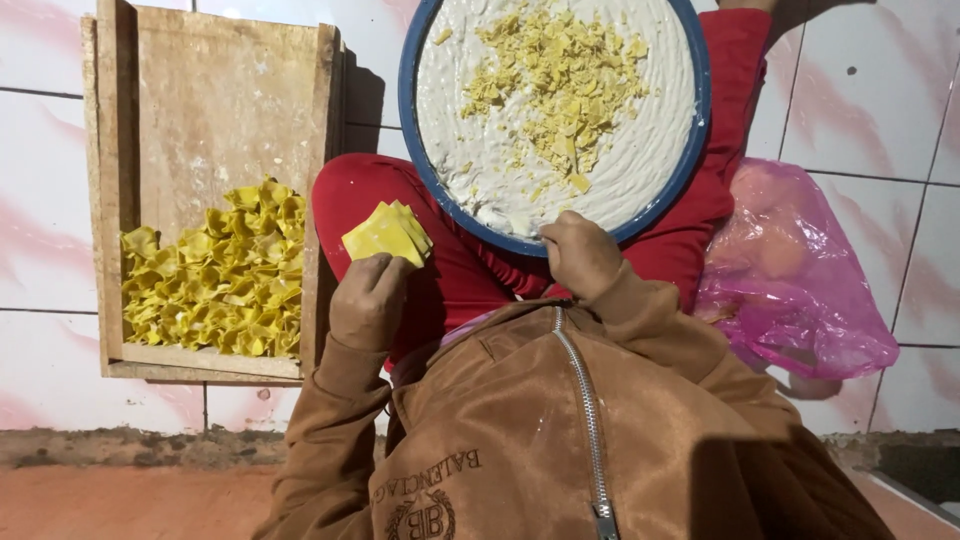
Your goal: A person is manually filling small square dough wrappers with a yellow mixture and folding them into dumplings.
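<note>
The left hand (368,298) is gripping a stack of yellow wrappers (388,233) above the lap. The right hand (580,256) is curling closed at the basin (409,100) rim; its contents cannot be told.

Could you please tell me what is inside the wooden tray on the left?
The wooden tray holds a heap of folded yellow dumplings at its near end; whatever lies beneath the heap is covered.
</note>
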